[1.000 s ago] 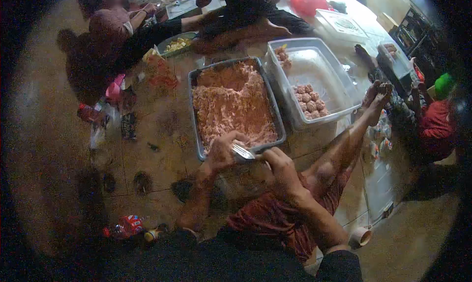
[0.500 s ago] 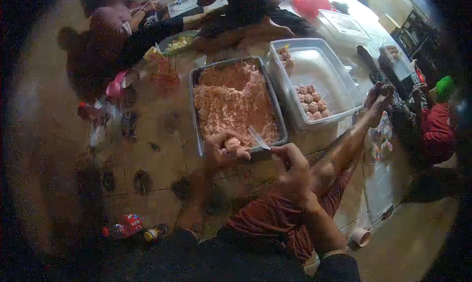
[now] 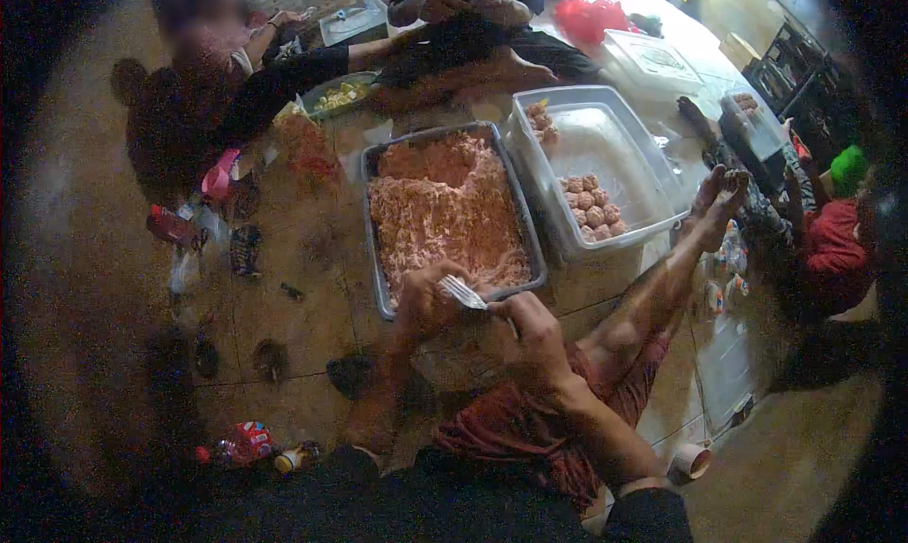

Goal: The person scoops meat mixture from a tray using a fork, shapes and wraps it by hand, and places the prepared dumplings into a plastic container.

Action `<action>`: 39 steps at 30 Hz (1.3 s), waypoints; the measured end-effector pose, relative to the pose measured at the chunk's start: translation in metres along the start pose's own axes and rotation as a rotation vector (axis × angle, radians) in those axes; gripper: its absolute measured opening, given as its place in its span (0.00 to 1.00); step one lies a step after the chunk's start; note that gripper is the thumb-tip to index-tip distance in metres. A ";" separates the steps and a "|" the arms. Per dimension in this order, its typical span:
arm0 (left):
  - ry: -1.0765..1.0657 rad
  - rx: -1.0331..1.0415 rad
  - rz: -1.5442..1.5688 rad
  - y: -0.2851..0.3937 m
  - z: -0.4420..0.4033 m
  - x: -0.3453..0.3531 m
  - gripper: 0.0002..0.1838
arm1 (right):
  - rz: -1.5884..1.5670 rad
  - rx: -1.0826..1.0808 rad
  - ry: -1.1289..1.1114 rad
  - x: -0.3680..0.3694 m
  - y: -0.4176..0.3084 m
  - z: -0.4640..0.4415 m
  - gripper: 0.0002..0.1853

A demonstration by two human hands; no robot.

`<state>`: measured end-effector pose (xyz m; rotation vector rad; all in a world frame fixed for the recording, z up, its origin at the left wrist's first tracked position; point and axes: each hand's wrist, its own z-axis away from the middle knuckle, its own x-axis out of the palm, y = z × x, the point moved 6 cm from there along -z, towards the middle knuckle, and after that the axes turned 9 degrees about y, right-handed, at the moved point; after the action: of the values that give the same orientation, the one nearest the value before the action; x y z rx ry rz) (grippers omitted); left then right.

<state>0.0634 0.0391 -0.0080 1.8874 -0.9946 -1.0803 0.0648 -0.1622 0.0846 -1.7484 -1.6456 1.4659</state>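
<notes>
A fork (image 3: 463, 293) is in my right hand (image 3: 532, 340), its tines pointing up and left against my left hand (image 3: 430, 302). My left hand is curled at the near edge of a grey tub (image 3: 535, 242) of pink, meat-like mixture (image 3: 449, 207). Whatever its fingers hold is hidden behind them and the fork. To the right of the tub stands a clear plastic box (image 3: 648, 223), with several pink balls (image 3: 588, 202) grouped at its near left and more at its far left corner.
Other people sit at the far side and at the right (image 3: 837, 250). A bowl of yellow pieces (image 3: 340, 96) lies beyond the tub. Bottles (image 3: 251, 443) are at the lower left, a cup (image 3: 691, 462) at the lower right. My bare leg (image 3: 643, 306) stretches along the right.
Half a second ago a pink ball showed in my opened left hand, with the fork apart from it. Now the left hand is curled and the fork has moved left against it.
</notes>
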 end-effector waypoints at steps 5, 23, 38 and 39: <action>-0.104 0.042 0.099 0.021 -0.001 -0.018 0.24 | -0.044 0.129 0.136 -0.010 0.010 0.005 0.10; -0.018 -0.282 0.658 0.065 -0.003 0.008 0.39 | 0.135 -0.104 -0.197 0.007 0.057 -0.069 0.17; -0.206 -0.350 0.353 0.026 0.052 0.012 0.08 | 0.811 0.356 -0.401 -0.167 0.246 -0.157 0.16; -0.182 -0.416 0.313 0.028 0.053 0.010 0.07 | 0.810 0.313 -0.468 -0.163 0.252 -0.156 0.16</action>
<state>0.0120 0.0069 -0.0073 1.2727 -1.0308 -1.1758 0.3600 -0.3142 0.0217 -2.0876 -0.7675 2.4761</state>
